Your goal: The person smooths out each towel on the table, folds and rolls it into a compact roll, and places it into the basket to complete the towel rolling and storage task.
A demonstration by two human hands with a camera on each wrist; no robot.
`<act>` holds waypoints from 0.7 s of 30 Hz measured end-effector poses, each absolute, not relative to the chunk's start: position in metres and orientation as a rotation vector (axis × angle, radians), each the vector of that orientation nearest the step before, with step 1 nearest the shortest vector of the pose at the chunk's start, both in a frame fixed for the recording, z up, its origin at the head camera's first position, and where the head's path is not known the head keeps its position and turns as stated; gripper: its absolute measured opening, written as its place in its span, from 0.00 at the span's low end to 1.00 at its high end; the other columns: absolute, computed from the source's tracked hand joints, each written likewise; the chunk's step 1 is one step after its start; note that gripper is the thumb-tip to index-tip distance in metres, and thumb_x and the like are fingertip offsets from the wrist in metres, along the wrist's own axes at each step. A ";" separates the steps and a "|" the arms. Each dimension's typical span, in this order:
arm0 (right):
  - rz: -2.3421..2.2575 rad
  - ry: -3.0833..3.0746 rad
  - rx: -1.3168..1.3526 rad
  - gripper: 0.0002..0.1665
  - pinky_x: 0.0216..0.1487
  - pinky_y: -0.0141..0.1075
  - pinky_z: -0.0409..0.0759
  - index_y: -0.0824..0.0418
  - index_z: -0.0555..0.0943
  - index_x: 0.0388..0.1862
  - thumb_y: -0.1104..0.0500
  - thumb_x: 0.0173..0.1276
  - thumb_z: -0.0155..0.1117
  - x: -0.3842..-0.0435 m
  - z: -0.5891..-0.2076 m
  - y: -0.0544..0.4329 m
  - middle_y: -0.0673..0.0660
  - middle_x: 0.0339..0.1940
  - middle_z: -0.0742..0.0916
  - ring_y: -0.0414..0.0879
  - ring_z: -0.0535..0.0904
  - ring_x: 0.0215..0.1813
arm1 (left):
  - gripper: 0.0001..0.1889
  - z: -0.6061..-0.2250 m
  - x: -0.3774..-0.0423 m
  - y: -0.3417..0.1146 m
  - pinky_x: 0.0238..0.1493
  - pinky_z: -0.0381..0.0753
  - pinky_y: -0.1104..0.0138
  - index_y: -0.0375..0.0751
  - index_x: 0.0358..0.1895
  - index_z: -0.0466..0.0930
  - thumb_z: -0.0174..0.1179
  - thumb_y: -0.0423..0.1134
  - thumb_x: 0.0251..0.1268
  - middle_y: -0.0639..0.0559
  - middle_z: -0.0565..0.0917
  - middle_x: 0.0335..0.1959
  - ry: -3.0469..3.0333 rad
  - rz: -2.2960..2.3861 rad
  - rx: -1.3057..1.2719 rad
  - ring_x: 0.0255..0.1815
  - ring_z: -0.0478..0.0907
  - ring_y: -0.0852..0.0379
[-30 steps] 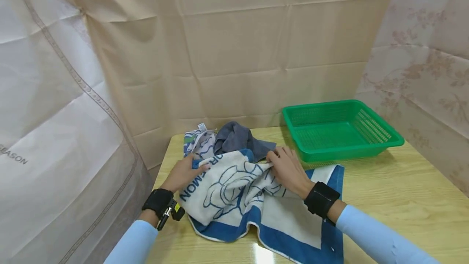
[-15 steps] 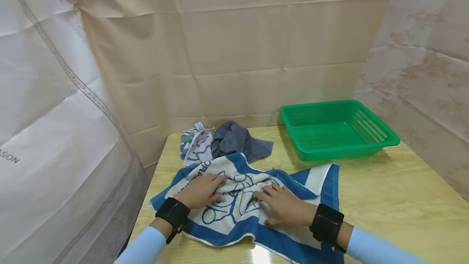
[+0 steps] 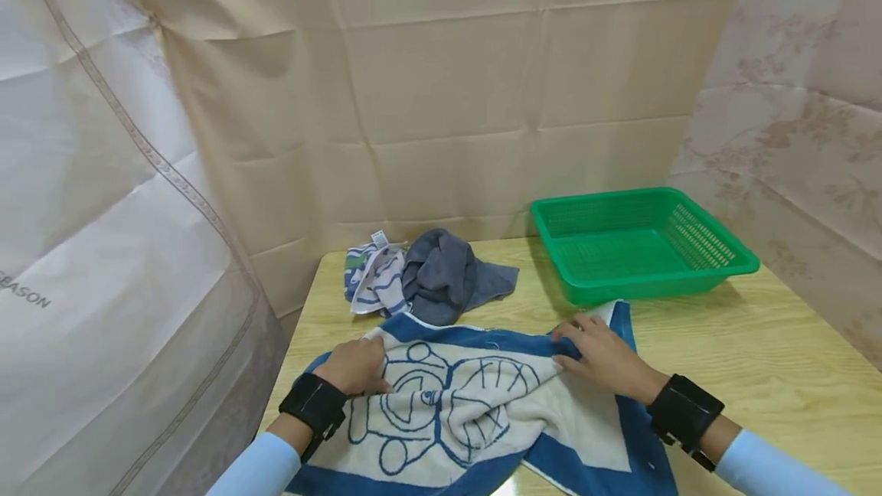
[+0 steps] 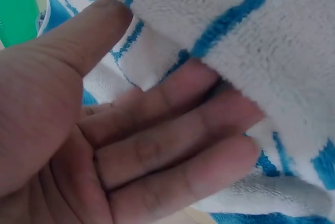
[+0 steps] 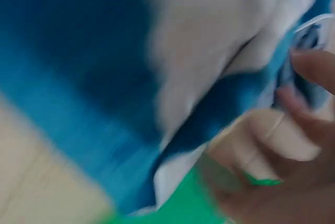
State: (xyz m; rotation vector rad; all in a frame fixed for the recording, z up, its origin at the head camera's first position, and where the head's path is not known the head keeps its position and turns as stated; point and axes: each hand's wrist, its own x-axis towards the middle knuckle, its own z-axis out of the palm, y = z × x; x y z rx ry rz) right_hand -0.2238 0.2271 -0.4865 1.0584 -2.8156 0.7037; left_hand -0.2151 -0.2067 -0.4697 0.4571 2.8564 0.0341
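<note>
A white towel (image 3: 579, 412) with a blue border and blue line drawing lies spread and wrinkled on the table. On its left part rests my left hand (image 3: 354, 366). In the left wrist view, the left fingers (image 4: 172, 145) are fairly straight, tips running under a fold, and the thumb touches the cloth above. My right hand (image 3: 609, 354) is at the towel's far edge on the right, fingers spread and loosely bent. The right wrist view is blurred; there the right hand (image 5: 272, 156) is beside the towel's blue edge with nothing gripped.
Behind the towel lie a crumpled grey cloth (image 3: 444, 274) and a striped white-and-blue cloth (image 3: 377, 278) with a tag. A green plastic basket (image 3: 651, 285) stands at the back right of the wooden table (image 3: 744, 373). Beige curtain (image 3: 441, 98) hangs behind.
The bunched towel has been laid down and spread flatter, its far edge straighter. My hands moved from its middle outward, the right one toward the far right corner.
</note>
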 end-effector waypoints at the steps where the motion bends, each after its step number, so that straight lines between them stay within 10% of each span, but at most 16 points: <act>1: 0.596 -2.843 0.975 0.23 0.49 0.56 0.79 0.59 0.82 0.57 0.47 0.71 0.71 -0.224 -0.492 0.235 0.61 0.54 0.82 0.61 0.79 0.53 | 0.38 -0.469 -0.213 -0.208 0.43 0.82 0.52 0.27 0.55 0.77 0.79 0.55 0.53 0.42 0.81 0.37 2.849 0.044 0.424 0.36 0.80 0.47; 6: 0.507 -2.999 0.896 0.44 0.56 0.73 0.69 0.68 0.70 0.72 0.38 0.72 0.66 -0.233 -0.512 0.270 0.79 0.70 0.70 0.83 0.65 0.67 | 0.29 -0.465 -0.203 -0.211 0.33 0.76 0.56 0.33 0.43 0.79 0.82 0.52 0.50 0.47 0.75 0.31 2.787 0.093 0.303 0.29 0.74 0.49; 12: 0.702 -3.179 0.839 0.48 0.57 0.67 0.73 0.70 0.63 0.77 0.53 0.66 0.73 -0.258 -0.485 0.275 0.80 0.73 0.68 0.81 0.64 0.69 | 0.24 -0.462 -0.202 -0.210 0.31 0.72 0.58 0.40 0.33 0.81 0.82 0.55 0.49 0.51 0.74 0.27 2.765 -0.037 0.265 0.27 0.71 0.51; 17: 0.835 -3.127 0.616 0.28 0.38 0.49 0.78 0.68 0.82 0.57 0.45 0.74 0.66 -0.274 -0.457 0.275 0.65 0.44 0.85 0.61 0.82 0.43 | 0.24 -0.467 -0.206 -0.205 0.30 0.71 0.60 0.42 0.30 0.81 0.82 0.57 0.47 0.53 0.75 0.25 2.761 -0.080 0.283 0.25 0.71 0.53; 21: 0.944 -3.012 0.432 0.38 0.37 0.50 0.79 0.67 0.88 0.45 0.33 0.79 0.51 -0.280 -0.451 0.275 0.56 0.30 0.85 0.56 0.82 0.35 | 0.25 -0.472 -0.209 -0.202 0.30 0.72 0.60 0.42 0.30 0.81 0.82 0.58 0.46 0.53 0.74 0.25 2.777 -0.124 0.284 0.25 0.71 0.54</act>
